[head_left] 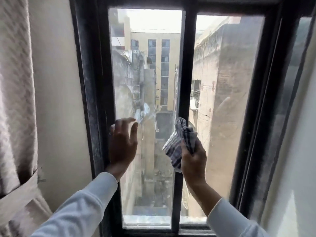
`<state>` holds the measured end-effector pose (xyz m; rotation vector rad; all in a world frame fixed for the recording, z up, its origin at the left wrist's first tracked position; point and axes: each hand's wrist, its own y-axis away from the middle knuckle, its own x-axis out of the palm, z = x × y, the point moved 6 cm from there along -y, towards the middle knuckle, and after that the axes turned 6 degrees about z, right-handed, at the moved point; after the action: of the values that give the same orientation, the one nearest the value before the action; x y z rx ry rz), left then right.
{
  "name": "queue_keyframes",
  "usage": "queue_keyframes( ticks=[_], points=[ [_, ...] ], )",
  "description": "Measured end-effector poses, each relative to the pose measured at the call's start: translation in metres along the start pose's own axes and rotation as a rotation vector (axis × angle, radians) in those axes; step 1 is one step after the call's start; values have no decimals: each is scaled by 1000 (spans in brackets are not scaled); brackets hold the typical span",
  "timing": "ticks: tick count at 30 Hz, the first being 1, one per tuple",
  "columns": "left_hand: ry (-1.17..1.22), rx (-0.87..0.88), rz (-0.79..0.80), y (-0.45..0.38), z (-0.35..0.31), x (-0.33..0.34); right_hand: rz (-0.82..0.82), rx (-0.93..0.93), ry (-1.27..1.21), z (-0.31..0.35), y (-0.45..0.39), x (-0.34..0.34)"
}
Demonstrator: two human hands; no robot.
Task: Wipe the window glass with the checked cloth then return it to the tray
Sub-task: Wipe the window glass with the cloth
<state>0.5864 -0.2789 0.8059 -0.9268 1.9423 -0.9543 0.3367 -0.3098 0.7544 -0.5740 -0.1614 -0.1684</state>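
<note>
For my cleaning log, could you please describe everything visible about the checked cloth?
The checked cloth is soft woven fabric, white with dark blue stripes and checks, bunched into a crumpled wad. The right hand grips it from below, raised before the window's dark central bar; one end sticks up, another hangs down left. Whether it touches the glass is unclear.

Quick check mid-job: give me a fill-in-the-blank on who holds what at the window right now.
1. The checked cloth is bunched in the ____ hand.
2. The left hand is open, its palm toward the ____ pane of window glass.
3. A pale ____ hangs at the far left.
4. The window frame is ____ in colour.

Missing words: right; left; curtain; black
</note>
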Motion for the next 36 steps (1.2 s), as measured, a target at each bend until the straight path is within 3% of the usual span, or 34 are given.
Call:
queue_keyframes(
  ticks=[2,4,9,12,14,17,19,21,23,25,27,29,31,32,34,36],
  points=[
    [-127,59,-133,-34,18,-5,1,-322,159,12,-24,32],
    [-187,76,-141,-67,36,-4,75,-603,491,21,-47,74],
    [-150,86,-42,-115,73,8,222,-701,988,-52,-60,146],
    [-113,117,-34,-116,83,12,430,-1044,1180,-84,-27,186],
    [-82,147,-69,-115,83,10,342,-1208,1176,-54,-50,207],
    [-50,176,-87,-115,83,11,20,-967,1089,-11,-117,186],
    [-55,176,-79,-115,81,12,-78,-766,1018,-26,-115,150],
    [-75,165,-80,-113,78,13,71,-785,1066,-58,-72,146],
    [-92,167,-85,-113,75,14,281,-953,1135,-66,-50,166],
    [-100,171,-91,-112,76,15,282,-1076,1164,-35,-72,185],
    [-108,180,-105,-111,77,14,137,-983,1150,-8,-106,185],
    [-99,194,-111,-112,78,13,-2,-736,1075,-15,-107,163],
    [-87,208,-99,-112,77,13,13,-555,1033,-51,-65,149],
    [-90,206,-94,-113,76,13,113,-562,1058,-67,-41,153],
    [-95,205,-88,-113,76,13,374,-787,1128,-70,-21,172],
    [-82,209,-84,-113,78,14,407,-1086,1175,-38,-46,190]
  ],
)
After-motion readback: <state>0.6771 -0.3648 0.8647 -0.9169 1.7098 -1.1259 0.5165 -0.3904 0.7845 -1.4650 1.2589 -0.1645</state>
